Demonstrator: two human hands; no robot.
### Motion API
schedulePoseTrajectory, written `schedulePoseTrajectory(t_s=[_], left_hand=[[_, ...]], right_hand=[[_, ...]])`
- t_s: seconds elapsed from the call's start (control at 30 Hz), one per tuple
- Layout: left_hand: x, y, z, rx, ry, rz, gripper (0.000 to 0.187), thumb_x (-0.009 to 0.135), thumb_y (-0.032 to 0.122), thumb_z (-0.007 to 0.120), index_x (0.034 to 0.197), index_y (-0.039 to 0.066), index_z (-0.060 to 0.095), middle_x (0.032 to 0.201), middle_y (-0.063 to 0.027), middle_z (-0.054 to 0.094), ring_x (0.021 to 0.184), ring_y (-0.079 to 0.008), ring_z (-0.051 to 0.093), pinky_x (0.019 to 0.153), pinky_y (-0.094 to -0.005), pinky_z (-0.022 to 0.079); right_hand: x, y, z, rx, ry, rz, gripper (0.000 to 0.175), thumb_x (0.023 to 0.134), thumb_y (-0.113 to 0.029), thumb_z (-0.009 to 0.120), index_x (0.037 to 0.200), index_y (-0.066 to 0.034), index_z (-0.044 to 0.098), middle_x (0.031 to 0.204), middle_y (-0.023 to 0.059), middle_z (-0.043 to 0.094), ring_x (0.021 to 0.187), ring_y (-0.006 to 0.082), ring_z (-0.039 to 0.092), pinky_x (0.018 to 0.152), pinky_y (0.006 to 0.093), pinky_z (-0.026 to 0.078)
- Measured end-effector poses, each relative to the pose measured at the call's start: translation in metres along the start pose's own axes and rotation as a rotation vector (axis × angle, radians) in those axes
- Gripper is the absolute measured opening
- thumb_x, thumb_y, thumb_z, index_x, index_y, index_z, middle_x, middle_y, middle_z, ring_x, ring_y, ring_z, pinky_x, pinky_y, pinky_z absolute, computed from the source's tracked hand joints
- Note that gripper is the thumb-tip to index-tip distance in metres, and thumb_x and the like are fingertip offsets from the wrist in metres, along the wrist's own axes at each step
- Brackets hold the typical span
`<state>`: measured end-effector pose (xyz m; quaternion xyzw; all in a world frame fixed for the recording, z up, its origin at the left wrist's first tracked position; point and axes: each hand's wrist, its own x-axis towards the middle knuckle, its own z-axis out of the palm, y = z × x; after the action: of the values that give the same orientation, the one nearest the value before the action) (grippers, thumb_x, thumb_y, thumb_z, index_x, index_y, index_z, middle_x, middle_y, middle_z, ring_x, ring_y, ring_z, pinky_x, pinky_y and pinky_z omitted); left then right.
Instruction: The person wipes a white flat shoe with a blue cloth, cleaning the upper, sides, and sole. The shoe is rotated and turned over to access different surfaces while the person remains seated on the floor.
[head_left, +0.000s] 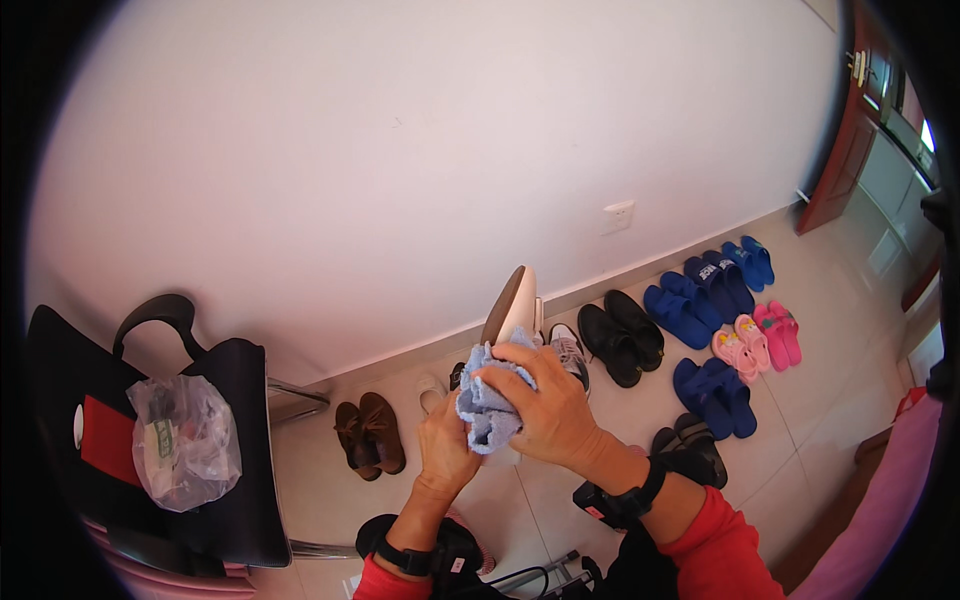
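A pale shoe (528, 292) with a brownish sole is raised in front of me, toe pointing up and away. Its heel end disappears behind a crumpled light-blue terry cloth (491, 409). My right hand (551, 401) presses this cloth against the shoe, thumb and fingers curled over the folds. At the lower left of the cloth, my left hand (446, 446) grips the shoe's hidden rear end; most of its fingers are out of sight. Behind the cloth, a grey-and-white sneaker (568, 349) on the floor is partly covered.
Black shoes (621, 337), blue slippers (682, 307) and pink clogs (741, 349) line the tiled floor along the wall (450, 150). Brown shoes (370, 435) stand left. A black chair (240, 450) carries a clear plastic bag (187, 450). Pink fabric (877, 495) hangs at right.
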<state>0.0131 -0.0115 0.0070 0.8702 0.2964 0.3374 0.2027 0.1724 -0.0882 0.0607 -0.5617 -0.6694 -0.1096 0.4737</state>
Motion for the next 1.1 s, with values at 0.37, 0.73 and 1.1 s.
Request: schedulePoseTrajectory(t_s=[0.37,0.73,1.1], left_hand=[[0.004,0.017,-0.002,0.086,0.017,0.137,0.053,0.076,0.001,0.056,0.13,0.006,0.059,0.08,-0.0122,0.059,0.068,-0.0318,0.059,0.062,-0.0425,0.049],[0.004,0.021,-0.001,0.102,0.005,0.201,0.053,0.075,0.001,0.057,0.127,0.004,0.06,0.082,-0.0111,0.06,0.068,-0.0301,0.059,0.062,-0.0406,0.05],[0.001,0.017,0.003,0.095,-0.014,0.093,0.048,0.079,0.003,0.056,0.126,0.006,0.06,0.081,-0.0092,0.06,0.069,-0.029,0.06,0.061,-0.0412,0.05]], right_hand=[[0.01,0.042,-0.013,0.021,0.352,0.375,0.045,0.07,-0.01,0.079,0.11,-0.0022,0.059,0.104,0.0154,0.06,0.091,0.034,0.061,0.078,0.0385,0.052],[0.012,0.066,-0.034,0.495,0.454,0.706,0.027,0.082,-0.009,0.072,0.104,0.0005,0.059,0.092,0.0093,0.061,0.084,0.0176,0.06,0.077,0.0336,0.05],[0.01,0.037,-0.022,0.029,0.207,0.318,0.039,0.072,-0.016,0.078,0.106,-0.0056,0.061,0.102,0.0141,0.062,0.094,0.0348,0.059,0.079,0.039,0.051]])
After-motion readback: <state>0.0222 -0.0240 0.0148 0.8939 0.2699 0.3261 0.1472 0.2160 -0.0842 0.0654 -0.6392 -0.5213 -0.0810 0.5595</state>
